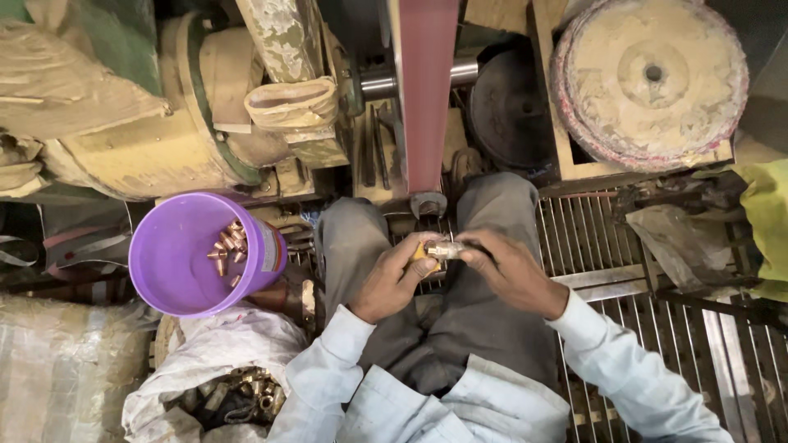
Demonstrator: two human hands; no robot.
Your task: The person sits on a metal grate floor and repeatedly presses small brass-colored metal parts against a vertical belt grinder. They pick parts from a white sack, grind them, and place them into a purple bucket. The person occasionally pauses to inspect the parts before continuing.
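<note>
Both my hands meet over my lap, just below a red sanding belt (pixel 426 90). My left hand (pixel 392 279) grips a yellow-handled holder, and my right hand (pixel 510 269) pinches a small brass fitting (pixel 444 249) at its tip. The two hands touch the same piece between my grey-trousered knees. A purple bucket (pixel 176 254) with several copper-coloured fittings (pixel 229 244) stands to my left. Below it lies an open white sack (pixel 230 361) holding several dull brass parts (pixel 246 394).
A dusty motor housing (pixel 139 123) fills the upper left. A large worn buffing wheel (pixel 650 78) lies in a wooden frame at the upper right. A metal grate floor (pixel 648 287) runs under my legs to the right, with a yellow cloth (pixel 767 221) at the edge.
</note>
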